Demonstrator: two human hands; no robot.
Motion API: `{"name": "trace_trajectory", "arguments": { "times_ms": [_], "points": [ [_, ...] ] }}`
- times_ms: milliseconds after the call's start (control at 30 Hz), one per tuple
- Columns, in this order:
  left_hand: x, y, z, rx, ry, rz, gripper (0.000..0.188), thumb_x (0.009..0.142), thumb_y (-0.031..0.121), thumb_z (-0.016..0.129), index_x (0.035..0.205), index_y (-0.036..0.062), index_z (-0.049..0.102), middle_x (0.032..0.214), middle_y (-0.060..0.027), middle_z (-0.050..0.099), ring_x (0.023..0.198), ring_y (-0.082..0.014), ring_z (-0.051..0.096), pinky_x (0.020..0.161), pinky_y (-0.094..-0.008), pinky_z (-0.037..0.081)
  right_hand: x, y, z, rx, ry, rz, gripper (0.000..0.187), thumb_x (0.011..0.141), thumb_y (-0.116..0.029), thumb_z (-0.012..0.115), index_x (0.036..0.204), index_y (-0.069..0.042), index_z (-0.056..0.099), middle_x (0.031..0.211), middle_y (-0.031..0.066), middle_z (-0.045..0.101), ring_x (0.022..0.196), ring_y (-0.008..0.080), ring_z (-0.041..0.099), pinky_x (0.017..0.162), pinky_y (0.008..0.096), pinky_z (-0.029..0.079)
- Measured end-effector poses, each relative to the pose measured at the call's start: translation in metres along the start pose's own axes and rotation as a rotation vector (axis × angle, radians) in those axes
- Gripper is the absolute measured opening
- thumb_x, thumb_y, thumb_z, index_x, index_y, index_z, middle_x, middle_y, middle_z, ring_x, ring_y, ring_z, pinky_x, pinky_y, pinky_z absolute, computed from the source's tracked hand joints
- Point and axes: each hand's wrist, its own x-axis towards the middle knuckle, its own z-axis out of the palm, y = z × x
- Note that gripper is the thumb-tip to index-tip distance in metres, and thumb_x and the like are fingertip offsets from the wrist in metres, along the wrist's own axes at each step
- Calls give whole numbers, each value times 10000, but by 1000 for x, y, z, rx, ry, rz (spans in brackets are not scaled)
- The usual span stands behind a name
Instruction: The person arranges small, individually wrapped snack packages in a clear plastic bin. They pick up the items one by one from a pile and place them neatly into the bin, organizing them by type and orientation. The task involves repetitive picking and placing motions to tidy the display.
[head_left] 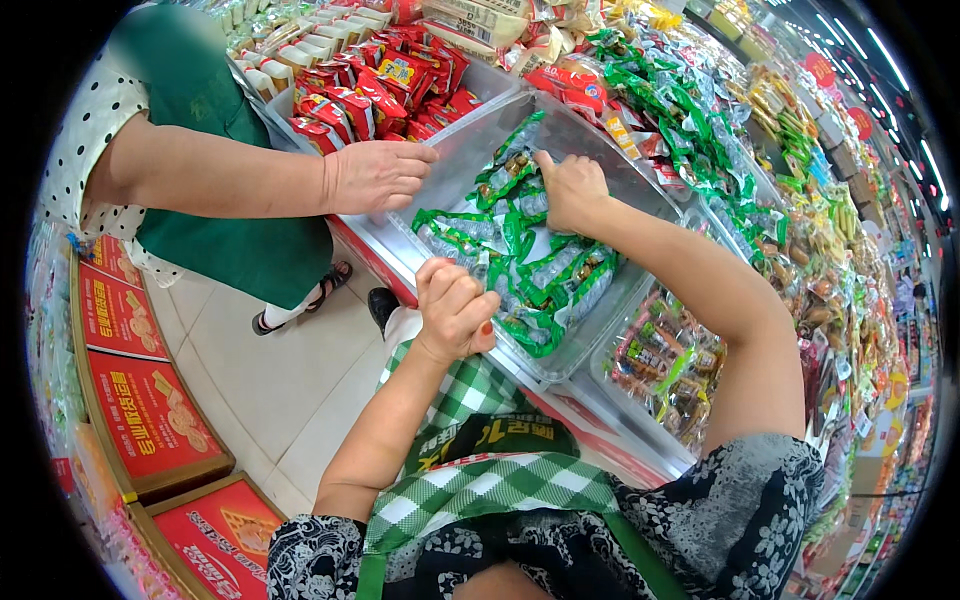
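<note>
A clear plastic bin (pixel 470 165) on a shop display holds several green-and-clear wrapped snack packets (pixel 540 275). My left hand (pixel 455 310) is curled at the bin's near rim, fingers closed over the edge of the packets; whether it grips one I cannot tell. My right hand (pixel 572 190) reaches into the bin and presses its fingers on the packets near the far side. A co-worker's hand (pixel 375 177) rests on the bin's left rim.
The co-worker in a green apron (pixel 225 240) stands at the left on the tiled floor (pixel 285 390). Neighbouring bins hold red packets (pixel 385 85), green packets (pixel 690 130) and mixed snacks (pixel 665 365). Red boxes (pixel 150 410) line the lower left shelf.
</note>
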Motion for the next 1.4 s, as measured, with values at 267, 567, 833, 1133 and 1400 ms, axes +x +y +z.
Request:
{"name": "trace_trajectory", "arguments": {
  "times_ms": [267, 567, 833, 1133, 1400],
  "points": [
    [-3, 1, -1, 10, 2, -17, 323, 873, 358, 436, 713, 124, 590, 684, -19, 467, 740, -213, 497, 838, -412, 380, -9, 16, -18, 32, 86, -33, 617, 666, -156, 709, 1206, -13, 447, 1012, 203, 602, 953, 316, 613, 757, 417, 524],
    [2, 3, -4, 12, -41, -19, 326, 872, 352, 440, 704, 117, 591, 685, -24, 473, 761, -218, 502, 837, -412, 384, 19, 7, 28, -49, -208, 32, 658, 704, -196, 734, 1258, 30, 460, 1156, 186, 610, 1064, 316, 613, 774, 500, 545],
    [1, 2, -3, 13, -32, -24, 324, 866, 356, 445, 698, 117, 586, 690, -24, 471, 759, -218, 502, 835, -415, 385, 11, 12, 10, -2, -213, -63, 631, 705, -161, 712, 1255, 31, 467, 1052, 166, 674, 967, 285, 671, 801, 359, 531],
    [2, 2, 0, 15, -18, -18, 338, 870, 362, 435, 692, 118, 588, 684, -27, 475, 757, -217, 506, 841, -412, 386, -28, 27, -46, 55, -20, -58, 366, 716, -122, 666, 1050, -23, 552, 910, 153, 683, 873, 313, 679, 742, 414, 532],
    [0, 3, -4, 30, -13, -30, 334, 863, 361, 439, 685, 118, 583, 676, -19, 469, 753, -211, 504, 844, -408, 384, -55, 69, -121, 173, 379, 87, 593, 635, -99, 697, 1196, -154, 515, 850, 169, 671, 822, 360, 660, 700, 457, 521]
  ]
}}
